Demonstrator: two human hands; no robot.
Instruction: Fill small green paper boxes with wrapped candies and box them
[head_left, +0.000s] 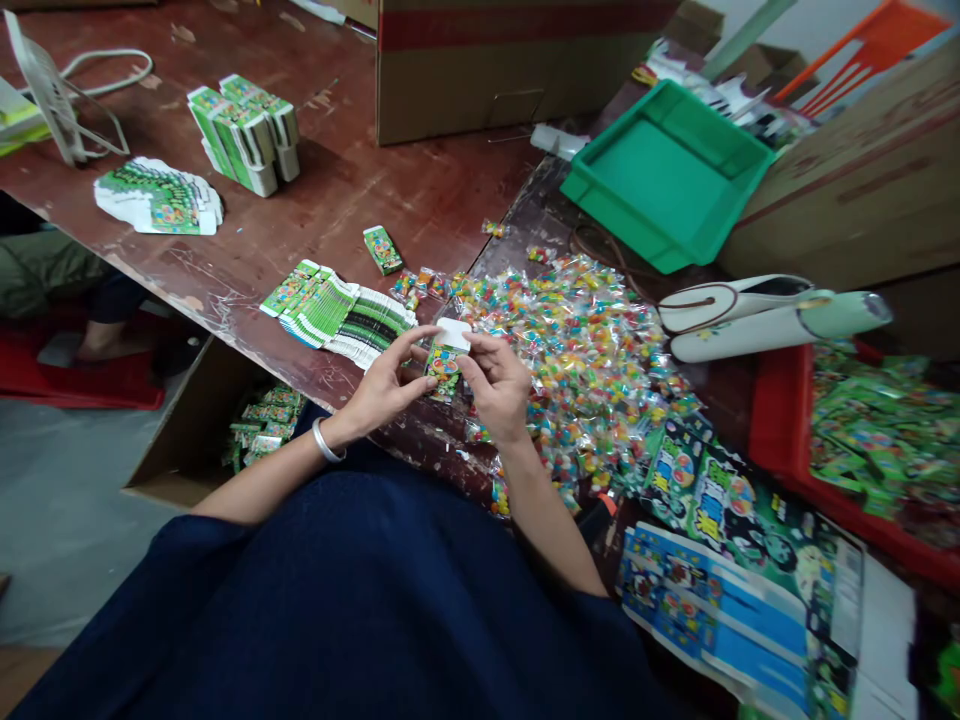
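Between my hands is a small green candy box with a colourful print; its white top flap stands up. My left hand, with a silver bangle at the wrist, grips the box from the left with thumb and fingers. On the other side my right hand pinches it near the flap. Just left of the hands lies a row of flattened green boxes. To the right spreads a big heap of clear candy packets with coloured sweets. One closed green box rests on the table beyond.
Stacked green boxes and a fanned pile of cartons occupy the far left. A green tray stands at the back right, a red crate of green packets at the right. Below the table edge is a cardboard box holding green boxes.
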